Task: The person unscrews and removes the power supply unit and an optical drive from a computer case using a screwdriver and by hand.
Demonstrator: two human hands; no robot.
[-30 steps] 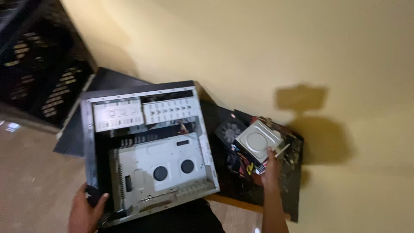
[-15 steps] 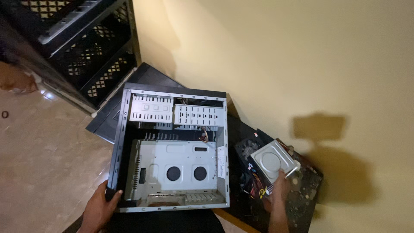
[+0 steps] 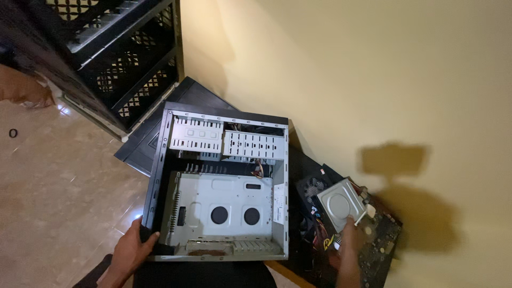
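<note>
An open, gutted desktop computer case (image 3: 224,205) lies on its side in front of me, its bare metal tray facing up. My left hand (image 3: 132,248) grips the case's near left corner. My right hand (image 3: 349,242) holds a silver box-shaped drive (image 3: 341,202) by its near edge, above a pile of black parts to the right of the case. Under the drive lie a black fan unit (image 3: 309,189) and a dark circuit board (image 3: 381,242) with coloured wires.
A yellow wall (image 3: 373,80) runs close behind the case and the pile. A black side panel (image 3: 154,141) lies on the tiled floor (image 3: 53,197) behind the case. A black lattice rack (image 3: 101,58) stands at upper left.
The view has swung so the case sits more to the right and squarer. My right hand has carried the silver drive lower and further right; my left hand stays on the case's corner.
</note>
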